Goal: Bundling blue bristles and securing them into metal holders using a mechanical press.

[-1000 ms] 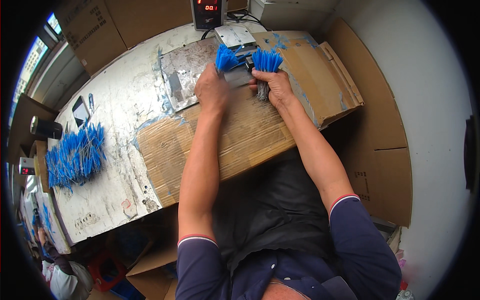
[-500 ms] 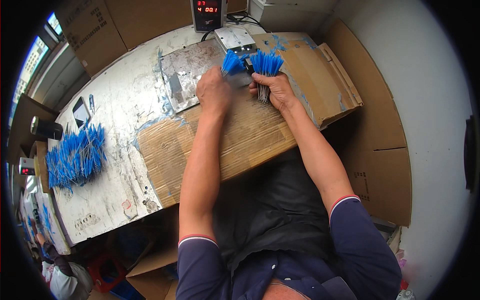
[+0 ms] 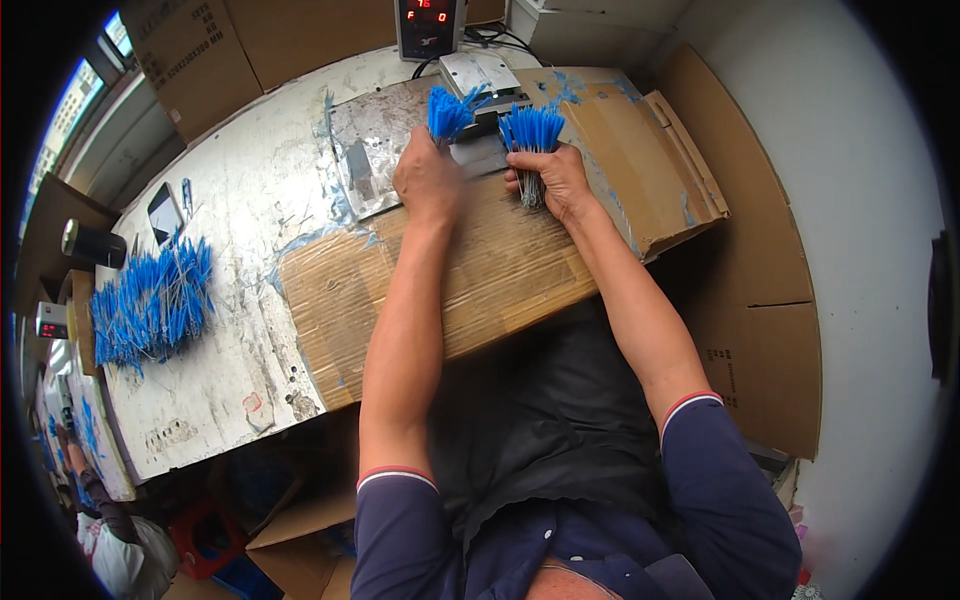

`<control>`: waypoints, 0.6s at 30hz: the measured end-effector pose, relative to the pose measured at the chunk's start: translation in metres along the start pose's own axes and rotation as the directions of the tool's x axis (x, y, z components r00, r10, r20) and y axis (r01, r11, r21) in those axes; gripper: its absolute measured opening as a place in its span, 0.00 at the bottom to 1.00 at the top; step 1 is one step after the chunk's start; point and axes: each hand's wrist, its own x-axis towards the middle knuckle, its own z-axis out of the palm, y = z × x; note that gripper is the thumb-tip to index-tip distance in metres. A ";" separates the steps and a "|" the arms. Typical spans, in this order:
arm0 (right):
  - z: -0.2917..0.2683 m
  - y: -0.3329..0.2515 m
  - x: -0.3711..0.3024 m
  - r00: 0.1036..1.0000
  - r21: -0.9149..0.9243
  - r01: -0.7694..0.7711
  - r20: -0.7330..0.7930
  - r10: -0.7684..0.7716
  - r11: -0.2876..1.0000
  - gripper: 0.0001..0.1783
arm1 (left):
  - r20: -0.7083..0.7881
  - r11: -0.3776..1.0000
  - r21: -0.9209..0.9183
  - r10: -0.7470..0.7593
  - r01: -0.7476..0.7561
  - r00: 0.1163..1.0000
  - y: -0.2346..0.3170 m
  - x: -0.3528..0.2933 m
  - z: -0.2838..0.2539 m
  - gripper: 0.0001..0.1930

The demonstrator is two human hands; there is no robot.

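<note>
My left hand [image 3: 426, 180] is closed around the stems of a bundle of blue-tipped wires [image 3: 450, 114], with a few tips leaning out to the right. My right hand [image 3: 556, 180] grips a second, fuller bundle of blue-tipped wires [image 3: 533, 126]. Its pale thin stems hang below the fist, and its blue ends stand up above the thumb. Both bundles are just in front of a small metal device [image 3: 478, 74] and are apart from each other. A metal plate [image 3: 375, 165] lies beside my left hand. Whether the tips are bristles or sleeves is too small to tell.
A big pile of blue-tipped wires [image 3: 152, 305] lies at the left on the worn white table [image 3: 245, 250]. Behind it are a phone [image 3: 165, 213] and a dark cylinder [image 3: 93, 243]. A display box [image 3: 428, 28] stands at the back. Cardboard [image 3: 480, 260] covers the front. Another person [image 3: 120, 540] works lower left.
My left hand's bundle has pulled slightly up and left, away from the metal device, and its tips stand more upright. My right hand keeps its grip nearly unmoved. The display's red digits have changed.
</note>
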 end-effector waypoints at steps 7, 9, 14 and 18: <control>-0.001 -0.001 0.002 0.999 -0.017 -0.033 -0.036 0.033 0.999 0.07 | 0.017 0.999 -0.040 -0.011 0.011 1.000 0.008 -0.001 -0.004 0.06; -0.001 -0.002 0.002 0.999 -0.018 -0.039 -0.030 0.038 0.999 0.07 | 0.028 0.999 -0.043 -0.024 0.025 0.999 0.008 -0.001 -0.006 0.06; 0.001 -0.001 0.000 1.000 -0.029 -0.020 0.007 0.020 0.999 0.09 | 0.013 0.997 -0.074 -0.018 0.019 1.000 0.000 0.000 -0.001 0.09; 0.001 -0.007 -0.003 0.996 -0.090 -0.061 0.065 0.067 0.994 0.10 | -0.012 0.970 -0.238 0.052 -0.053 0.999 0.004 -0.002 0.003 0.08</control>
